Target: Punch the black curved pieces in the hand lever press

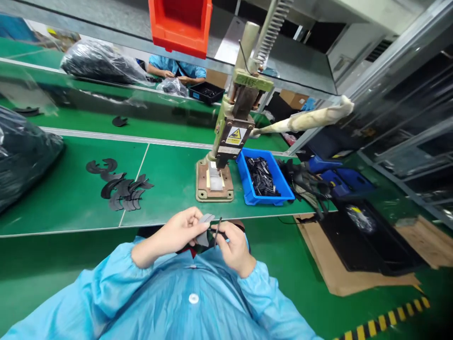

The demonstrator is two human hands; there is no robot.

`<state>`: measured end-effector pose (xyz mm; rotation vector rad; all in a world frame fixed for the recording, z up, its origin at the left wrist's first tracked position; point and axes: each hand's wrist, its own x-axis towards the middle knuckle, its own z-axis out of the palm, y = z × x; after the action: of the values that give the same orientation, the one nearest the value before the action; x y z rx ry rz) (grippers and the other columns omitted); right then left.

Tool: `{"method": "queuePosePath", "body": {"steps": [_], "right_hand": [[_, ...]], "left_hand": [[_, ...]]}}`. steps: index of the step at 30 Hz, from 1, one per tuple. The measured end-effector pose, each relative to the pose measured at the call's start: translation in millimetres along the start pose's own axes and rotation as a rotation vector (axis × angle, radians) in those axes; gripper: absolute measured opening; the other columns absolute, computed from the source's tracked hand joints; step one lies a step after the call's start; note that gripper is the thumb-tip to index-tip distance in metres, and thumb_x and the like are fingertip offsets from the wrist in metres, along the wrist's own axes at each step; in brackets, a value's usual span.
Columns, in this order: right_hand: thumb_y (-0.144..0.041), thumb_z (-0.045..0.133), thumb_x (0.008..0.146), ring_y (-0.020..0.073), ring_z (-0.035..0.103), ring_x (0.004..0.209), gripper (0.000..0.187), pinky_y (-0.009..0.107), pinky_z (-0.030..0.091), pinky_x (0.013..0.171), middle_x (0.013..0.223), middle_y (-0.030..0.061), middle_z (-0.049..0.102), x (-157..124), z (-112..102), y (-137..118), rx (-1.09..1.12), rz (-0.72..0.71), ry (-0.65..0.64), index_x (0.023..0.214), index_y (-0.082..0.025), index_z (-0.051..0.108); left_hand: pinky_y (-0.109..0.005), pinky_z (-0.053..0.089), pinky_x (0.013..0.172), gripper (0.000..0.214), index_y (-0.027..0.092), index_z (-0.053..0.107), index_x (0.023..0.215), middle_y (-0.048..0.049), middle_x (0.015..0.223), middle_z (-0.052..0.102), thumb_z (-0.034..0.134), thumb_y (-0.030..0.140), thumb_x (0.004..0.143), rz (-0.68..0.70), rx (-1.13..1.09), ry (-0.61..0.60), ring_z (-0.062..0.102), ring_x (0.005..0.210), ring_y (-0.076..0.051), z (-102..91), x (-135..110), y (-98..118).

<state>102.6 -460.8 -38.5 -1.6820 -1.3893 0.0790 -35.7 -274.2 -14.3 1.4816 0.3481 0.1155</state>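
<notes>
Just in front of my chest, at the table's near edge, my left hand (179, 231) pinches a grey, curved flat piece (202, 237) between thumb and fingers. Close beside it, my right hand (232, 246) grips a thin black strip (217, 230) that stands roughly upright. The two parts are near each other; whether they touch I cannot tell. Beyond my hands stands a hand press (231, 127) with a pale plate (215, 179) on its base. To the left lies a loose pile of dark curved pieces (122, 189).
Right of the press, a blue bin (247, 193) holds many small black parts. The press's wrapped lever (307, 122) sticks out to the right. A large filled plastic bag (24, 156) sits at far left. An orange bin (180, 45) hangs overhead. Across the bench, a co-worker's hands (177, 76) show.
</notes>
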Motion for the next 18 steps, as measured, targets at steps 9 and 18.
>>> {"method": "queuePosePath", "body": {"steps": [9,18], "right_hand": [[-0.026,0.053,0.107,0.0183,0.054,0.077,0.018,0.034,0.042,0.071,0.084,0.0034,0.065,20,16,6,-0.168,-0.078,-0.13,0.092,-0.023,0.063],[-0.026,0.054,0.107,0.0191,0.061,0.078,0.015,0.035,0.049,0.072,0.086,0.004,0.07,19,13,8,-0.206,-0.075,-0.126,0.101,-0.023,0.067]], "left_hand": [[-0.039,0.049,0.105,0.031,0.021,0.065,0.083,-0.0081,0.112,0.059,0.067,0.045,0.102,0.322,0.454,0.191,0.059,0.116,-0.024,-8.3,-3,-12],[-0.027,0.054,0.069,0.055,0.021,0.057,0.094,0.0008,0.088,0.064,0.079,0.071,0.086,-0.07,-0.034,0.087,0.063,0.075,-0.014,-9.6,13,-29]]}}
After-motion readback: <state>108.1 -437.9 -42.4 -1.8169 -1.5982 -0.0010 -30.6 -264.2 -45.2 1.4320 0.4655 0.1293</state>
